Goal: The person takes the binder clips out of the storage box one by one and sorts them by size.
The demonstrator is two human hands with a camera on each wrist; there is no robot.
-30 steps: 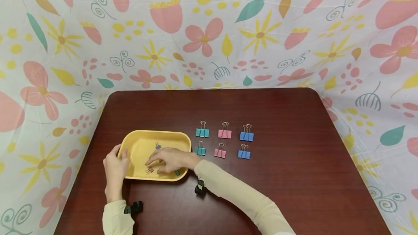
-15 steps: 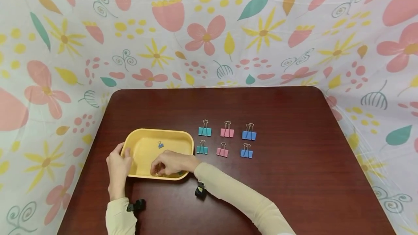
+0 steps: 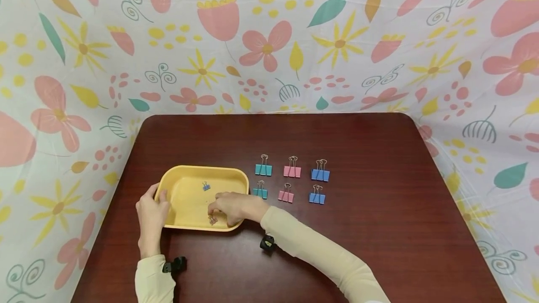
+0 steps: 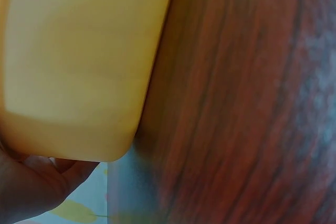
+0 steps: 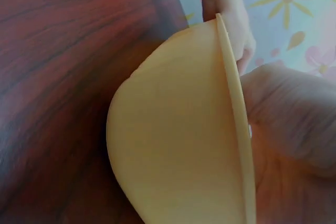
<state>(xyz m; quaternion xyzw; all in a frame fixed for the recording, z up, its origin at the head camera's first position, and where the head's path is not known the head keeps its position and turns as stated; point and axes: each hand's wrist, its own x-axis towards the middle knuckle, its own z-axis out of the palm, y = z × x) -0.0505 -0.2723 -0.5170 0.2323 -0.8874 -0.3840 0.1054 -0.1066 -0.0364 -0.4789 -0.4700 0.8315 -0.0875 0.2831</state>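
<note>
My left hand grips the left end of a yellow plastic tray, thumb over the rim. In the left wrist view, its fingers show beneath the tray's corner. My right hand reaches down into the tray's front right part, fingers curled and pinching a small pink binder clip. A small blue binder clip lies on the tray floor near the back wall. In the right wrist view, the tray's outer wall hides the clips, and the right hand looks blurred over the rim.
Right of the tray, larger binder clips stand in two rows on the dark wooden table: teal, pink and blue behind, with smaller teal, pink and blue ones in front. A floral cloth hangs behind.
My right hand's spread fingers have closed on the small pink clip and brought it rightward within the tray. A small green clip seen earlier is now hidden by the hand. The left hand keeps its hold.
</note>
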